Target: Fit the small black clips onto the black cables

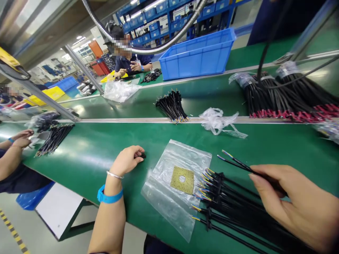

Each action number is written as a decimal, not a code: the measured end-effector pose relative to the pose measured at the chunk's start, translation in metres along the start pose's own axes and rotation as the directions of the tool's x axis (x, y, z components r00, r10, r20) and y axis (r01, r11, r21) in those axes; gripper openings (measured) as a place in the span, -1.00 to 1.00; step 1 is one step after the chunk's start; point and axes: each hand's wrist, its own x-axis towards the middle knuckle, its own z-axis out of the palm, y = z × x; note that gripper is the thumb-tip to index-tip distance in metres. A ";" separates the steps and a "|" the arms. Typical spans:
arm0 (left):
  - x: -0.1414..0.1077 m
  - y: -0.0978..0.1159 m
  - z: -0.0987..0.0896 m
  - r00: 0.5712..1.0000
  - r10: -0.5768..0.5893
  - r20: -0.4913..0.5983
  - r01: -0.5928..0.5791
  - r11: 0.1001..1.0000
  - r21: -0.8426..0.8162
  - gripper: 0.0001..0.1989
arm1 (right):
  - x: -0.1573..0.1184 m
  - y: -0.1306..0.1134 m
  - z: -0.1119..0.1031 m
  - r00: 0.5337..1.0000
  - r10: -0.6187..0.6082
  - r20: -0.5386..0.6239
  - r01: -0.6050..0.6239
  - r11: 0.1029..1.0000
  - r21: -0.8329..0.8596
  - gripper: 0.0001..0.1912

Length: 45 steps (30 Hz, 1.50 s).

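Pinching slim, wire-tipped black cables, right fingers curl; left fingers pinch a small dark piece.

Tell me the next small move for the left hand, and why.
Probably carry the small black piece in the left hand across to the two black cables. The right hand holds those with their wire ends free, while the cables lying beside it have black pieces near their coloured wire ends.
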 end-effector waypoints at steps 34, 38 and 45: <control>-0.030 0.122 0.080 0.940 0.317 -0.128 -0.337 0.794 -0.506 -0.74 | 0.010 -0.040 -0.002 0.993 -0.114 -0.035 0.115 0.992 0.055 -0.84; -0.032 0.133 0.077 0.998 0.057 -0.008 -0.030 0.401 -0.916 -0.71 | 0.008 -0.050 -0.001 0.988 -0.156 -0.007 0.156 0.983 0.101 -0.84; -0.043 0.136 0.077 0.998 0.055 0.008 -0.009 0.298 -0.955 -0.62 | 0.007 -0.056 0.002 0.988 -0.156 0.006 0.154 0.984 0.091 -0.81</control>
